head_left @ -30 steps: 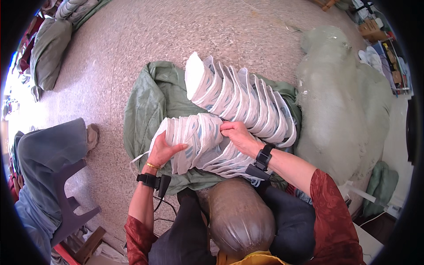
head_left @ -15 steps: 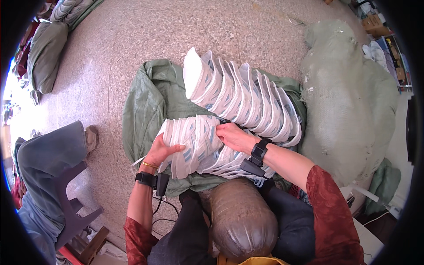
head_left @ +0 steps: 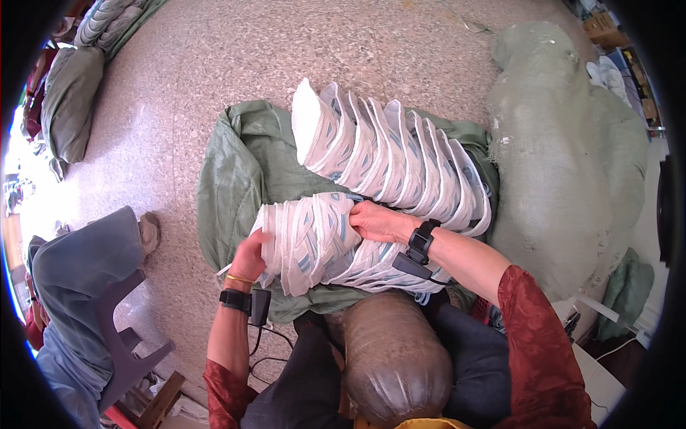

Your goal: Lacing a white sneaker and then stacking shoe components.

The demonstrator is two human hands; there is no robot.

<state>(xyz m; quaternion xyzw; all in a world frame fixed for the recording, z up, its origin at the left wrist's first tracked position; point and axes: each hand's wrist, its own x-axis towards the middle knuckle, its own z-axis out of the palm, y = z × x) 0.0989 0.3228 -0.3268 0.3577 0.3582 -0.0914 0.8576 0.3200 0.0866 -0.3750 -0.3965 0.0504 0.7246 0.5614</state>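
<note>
Two rows of nested white shoe uppers with light blue trim lie in front of me on a green woven sack [head_left: 230, 171]. In the near row [head_left: 307, 232], my right hand [head_left: 379, 220] pinches the edge of a shoe upper about midway along. My left hand [head_left: 250, 256] is at that row's left end, close against the outermost upper; its fingers are blurred and partly hidden. The far row [head_left: 389, 150] slants from upper left to lower right, just beyond my right hand. Black devices are strapped to both my wrists.
A bulky pale green sack [head_left: 550, 164] stands at the right. A brown plastic-wrapped bundle [head_left: 396, 357] sits between my legs. On the left, another person's leg [head_left: 89, 250] is beside a purple plastic stool [head_left: 118, 329]. A black cable [head_left: 275, 330] hangs near my left wrist.
My left hand has drawn back from on top of the near row to its left end, its thumb no longer across the uppers. My right hand keeps its pinch in nearly the same place.
</note>
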